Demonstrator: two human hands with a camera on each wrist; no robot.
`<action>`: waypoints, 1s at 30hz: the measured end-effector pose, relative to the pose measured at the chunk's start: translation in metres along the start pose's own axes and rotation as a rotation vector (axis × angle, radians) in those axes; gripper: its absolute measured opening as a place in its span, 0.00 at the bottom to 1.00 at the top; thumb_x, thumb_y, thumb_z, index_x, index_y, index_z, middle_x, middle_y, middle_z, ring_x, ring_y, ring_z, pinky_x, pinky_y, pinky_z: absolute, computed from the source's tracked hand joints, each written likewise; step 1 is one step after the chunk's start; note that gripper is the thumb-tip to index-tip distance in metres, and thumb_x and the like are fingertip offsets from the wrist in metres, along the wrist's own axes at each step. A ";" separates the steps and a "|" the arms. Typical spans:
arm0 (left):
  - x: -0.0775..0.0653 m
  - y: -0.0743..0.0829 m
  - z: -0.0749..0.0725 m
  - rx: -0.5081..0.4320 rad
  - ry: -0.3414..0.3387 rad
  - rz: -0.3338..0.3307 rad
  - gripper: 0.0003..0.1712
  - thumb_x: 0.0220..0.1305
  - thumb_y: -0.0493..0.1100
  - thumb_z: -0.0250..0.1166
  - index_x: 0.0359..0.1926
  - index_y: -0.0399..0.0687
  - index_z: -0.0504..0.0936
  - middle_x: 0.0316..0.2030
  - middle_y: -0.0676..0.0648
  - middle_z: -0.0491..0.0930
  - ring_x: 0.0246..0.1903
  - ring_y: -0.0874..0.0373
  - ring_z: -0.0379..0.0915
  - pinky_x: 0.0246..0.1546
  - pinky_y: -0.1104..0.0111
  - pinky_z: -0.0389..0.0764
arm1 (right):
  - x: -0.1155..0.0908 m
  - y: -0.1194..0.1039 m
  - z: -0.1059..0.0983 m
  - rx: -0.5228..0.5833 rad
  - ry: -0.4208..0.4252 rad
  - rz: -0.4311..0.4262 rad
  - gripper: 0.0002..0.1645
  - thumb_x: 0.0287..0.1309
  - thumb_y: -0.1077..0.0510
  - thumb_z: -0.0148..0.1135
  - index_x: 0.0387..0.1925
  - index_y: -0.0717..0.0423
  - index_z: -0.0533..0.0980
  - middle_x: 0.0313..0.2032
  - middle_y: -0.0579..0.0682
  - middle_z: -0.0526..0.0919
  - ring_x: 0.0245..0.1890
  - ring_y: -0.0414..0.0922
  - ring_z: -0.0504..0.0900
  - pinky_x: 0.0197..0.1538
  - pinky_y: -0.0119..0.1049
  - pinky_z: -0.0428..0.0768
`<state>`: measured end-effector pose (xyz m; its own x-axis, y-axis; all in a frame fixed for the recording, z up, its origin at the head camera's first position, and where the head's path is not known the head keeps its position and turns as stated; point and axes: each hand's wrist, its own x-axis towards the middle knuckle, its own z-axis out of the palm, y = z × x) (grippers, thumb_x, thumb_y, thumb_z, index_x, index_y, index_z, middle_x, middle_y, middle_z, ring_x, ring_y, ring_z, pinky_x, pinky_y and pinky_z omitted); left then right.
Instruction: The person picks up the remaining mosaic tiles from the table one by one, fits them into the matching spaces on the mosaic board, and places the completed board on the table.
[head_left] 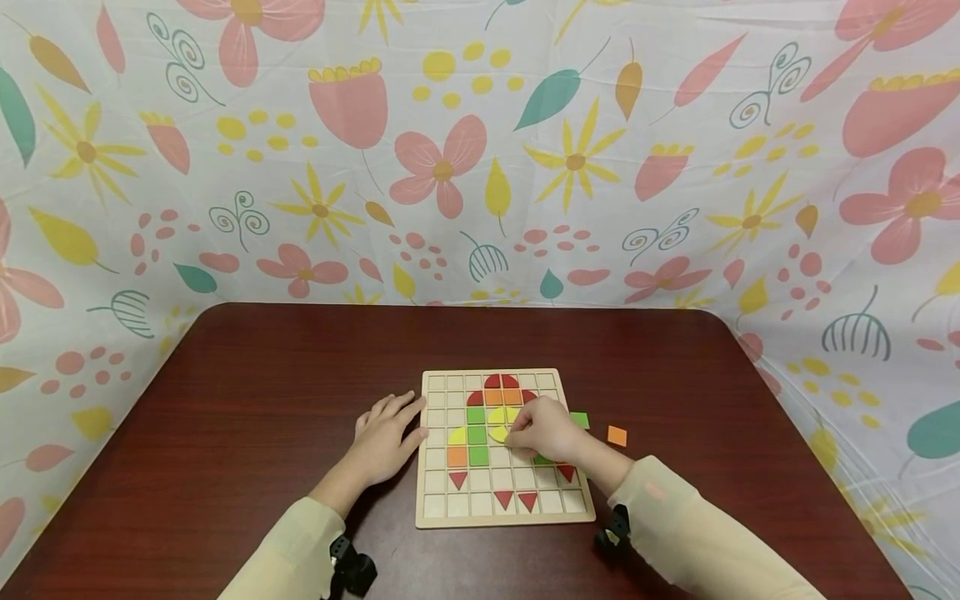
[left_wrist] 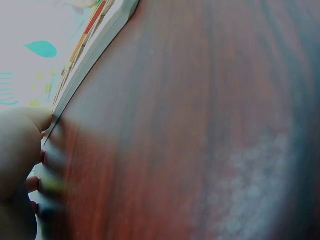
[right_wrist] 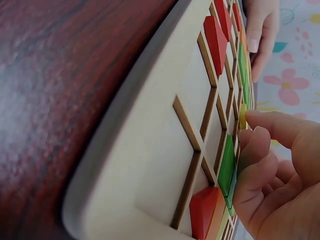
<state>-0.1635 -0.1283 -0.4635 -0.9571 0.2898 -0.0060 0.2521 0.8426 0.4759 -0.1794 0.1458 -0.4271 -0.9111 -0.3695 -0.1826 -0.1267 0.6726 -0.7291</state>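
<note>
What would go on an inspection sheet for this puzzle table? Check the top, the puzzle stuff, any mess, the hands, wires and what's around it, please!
Surface: dark reddish-brown table, wood-patterned.
Job's things: gridded board with red, orange, yellow and green shapes in it; loose orange square on the table to its right; green square by its right edge, partly hidden.
Clutter: nothing seen.
Left hand: fingers touching the board's left edge.
Right hand: over the board, curled fingers at a yellow piece.
Cables: nothing seen.
Surroundings: cloth printed with flowers and leaves, behind the table and at both sides.
</note>
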 end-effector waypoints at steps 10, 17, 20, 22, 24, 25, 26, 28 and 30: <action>0.000 0.000 0.001 0.006 0.011 0.008 0.31 0.69 0.57 0.53 0.70 0.55 0.63 0.70 0.45 0.59 0.70 0.40 0.50 0.61 0.39 0.54 | 0.001 -0.002 0.003 -0.026 -0.006 0.009 0.10 0.51 0.60 0.69 0.18 0.57 0.81 0.15 0.48 0.79 0.15 0.41 0.74 0.24 0.33 0.73; 0.000 0.000 0.001 0.006 0.007 0.002 0.31 0.69 0.56 0.53 0.70 0.56 0.63 0.70 0.45 0.59 0.70 0.40 0.49 0.61 0.39 0.54 | 0.001 -0.004 0.004 -0.037 -0.003 0.016 0.10 0.50 0.59 0.70 0.18 0.56 0.80 0.15 0.47 0.78 0.14 0.40 0.73 0.21 0.33 0.71; 0.000 0.000 0.000 0.002 0.005 -0.003 0.31 0.69 0.57 0.53 0.70 0.56 0.63 0.71 0.45 0.58 0.70 0.40 0.49 0.62 0.39 0.53 | 0.002 -0.006 0.004 -0.069 0.018 0.027 0.13 0.50 0.56 0.71 0.15 0.54 0.79 0.13 0.47 0.78 0.13 0.40 0.72 0.20 0.32 0.69; 0.000 -0.001 0.000 0.001 0.005 -0.006 0.31 0.69 0.57 0.52 0.70 0.56 0.62 0.71 0.45 0.58 0.70 0.40 0.48 0.62 0.39 0.53 | 0.004 -0.007 0.005 -0.100 0.035 0.034 0.15 0.49 0.54 0.71 0.13 0.54 0.78 0.12 0.46 0.76 0.12 0.40 0.71 0.20 0.31 0.67; 0.000 -0.001 0.000 0.005 0.006 -0.004 0.31 0.69 0.57 0.52 0.70 0.56 0.62 0.71 0.45 0.58 0.70 0.40 0.49 0.62 0.39 0.53 | 0.005 -0.007 0.005 -0.129 0.050 0.040 0.18 0.49 0.53 0.72 0.11 0.54 0.77 0.10 0.45 0.74 0.12 0.39 0.69 0.20 0.31 0.64; 0.000 -0.001 0.001 0.006 0.008 -0.003 0.31 0.69 0.57 0.52 0.70 0.56 0.62 0.71 0.45 0.58 0.70 0.40 0.49 0.62 0.39 0.53 | 0.006 -0.007 0.006 -0.143 0.056 0.045 0.19 0.48 0.52 0.72 0.10 0.53 0.76 0.09 0.44 0.73 0.12 0.39 0.68 0.20 0.30 0.64; 0.000 -0.001 0.001 0.008 0.008 -0.002 0.31 0.69 0.57 0.52 0.70 0.56 0.62 0.71 0.45 0.58 0.70 0.40 0.49 0.62 0.39 0.54 | 0.006 -0.007 0.006 -0.154 0.062 0.048 0.20 0.48 0.52 0.72 0.10 0.54 0.75 0.09 0.44 0.72 0.12 0.39 0.67 0.20 0.30 0.63; 0.000 -0.001 0.001 0.012 0.007 -0.002 0.31 0.69 0.57 0.52 0.70 0.56 0.62 0.71 0.45 0.58 0.70 0.40 0.49 0.62 0.39 0.54 | 0.007 -0.007 0.007 -0.172 0.074 0.052 0.21 0.48 0.52 0.72 0.09 0.53 0.74 0.08 0.42 0.69 0.13 0.39 0.66 0.20 0.30 0.62; 0.000 0.000 0.001 0.012 0.007 -0.001 0.31 0.69 0.57 0.52 0.70 0.56 0.62 0.71 0.45 0.58 0.70 0.40 0.49 0.62 0.39 0.54 | 0.007 -0.007 0.008 -0.178 0.081 0.058 0.21 0.47 0.53 0.72 0.08 0.53 0.73 0.08 0.42 0.68 0.13 0.39 0.65 0.20 0.30 0.62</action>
<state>-0.1633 -0.1281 -0.4650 -0.9583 0.2859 -0.0008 0.2526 0.8482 0.4656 -0.1820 0.1334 -0.4284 -0.9465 -0.2789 -0.1621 -0.1339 0.7967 -0.5894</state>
